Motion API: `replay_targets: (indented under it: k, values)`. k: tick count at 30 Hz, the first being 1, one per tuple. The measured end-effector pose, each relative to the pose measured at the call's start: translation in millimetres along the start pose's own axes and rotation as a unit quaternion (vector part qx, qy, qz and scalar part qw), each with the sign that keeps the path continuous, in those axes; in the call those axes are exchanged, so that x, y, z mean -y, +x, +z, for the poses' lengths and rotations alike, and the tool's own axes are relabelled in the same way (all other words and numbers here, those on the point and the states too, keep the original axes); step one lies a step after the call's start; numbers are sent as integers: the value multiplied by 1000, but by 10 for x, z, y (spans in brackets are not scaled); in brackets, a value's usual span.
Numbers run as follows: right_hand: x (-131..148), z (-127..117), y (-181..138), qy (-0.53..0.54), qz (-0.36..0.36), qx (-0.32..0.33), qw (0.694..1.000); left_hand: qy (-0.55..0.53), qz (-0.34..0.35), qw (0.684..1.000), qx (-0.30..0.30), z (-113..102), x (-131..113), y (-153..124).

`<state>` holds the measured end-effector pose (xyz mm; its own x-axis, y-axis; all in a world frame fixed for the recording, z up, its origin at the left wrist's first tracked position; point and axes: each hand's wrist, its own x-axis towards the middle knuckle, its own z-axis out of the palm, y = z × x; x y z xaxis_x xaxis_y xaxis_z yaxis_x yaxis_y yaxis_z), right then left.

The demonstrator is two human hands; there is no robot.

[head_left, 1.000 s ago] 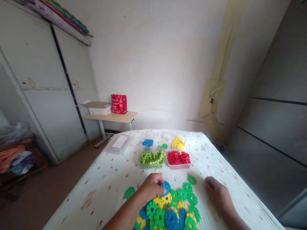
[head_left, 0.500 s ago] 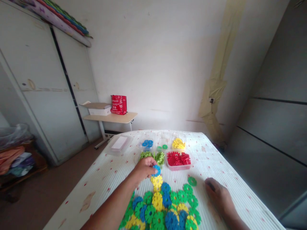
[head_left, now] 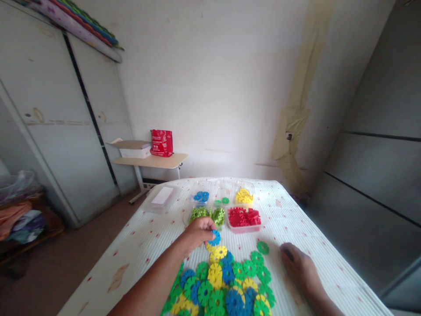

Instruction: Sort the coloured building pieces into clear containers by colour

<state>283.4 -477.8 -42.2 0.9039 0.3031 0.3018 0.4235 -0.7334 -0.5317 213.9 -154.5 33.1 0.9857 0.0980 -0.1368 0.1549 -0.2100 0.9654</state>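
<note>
Front-left of the red-filled clear plastic tub [head_left: 246,229], the left hand [head_left: 200,231] pinches a blue notched plastic disc [head_left: 216,238] in closed fingertips. Front-right of it, the right hand [head_left: 300,263] curls, its hold unclear.

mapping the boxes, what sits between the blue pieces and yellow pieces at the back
In the head view, green discs lie between them.

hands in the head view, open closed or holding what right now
Left hand: closed on a blue, round, notched disc.
Right hand: loosely curled; whether it holds anything cannot be told.
</note>
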Motion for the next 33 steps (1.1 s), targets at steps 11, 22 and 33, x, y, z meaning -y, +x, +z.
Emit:
replay_targets:
  k: [11,22,33]
  values:
    - [3,3,4,7,-8,-1,1000,-86,30,981,-171,-452,-147,543]
    - [-38,6,-5,7,-9,-1,1000,-55,38,948,-312,-586,48,677]
    - [1007,229,38,82,-159,138,974,31,19,937,-347,-633,987,-396]
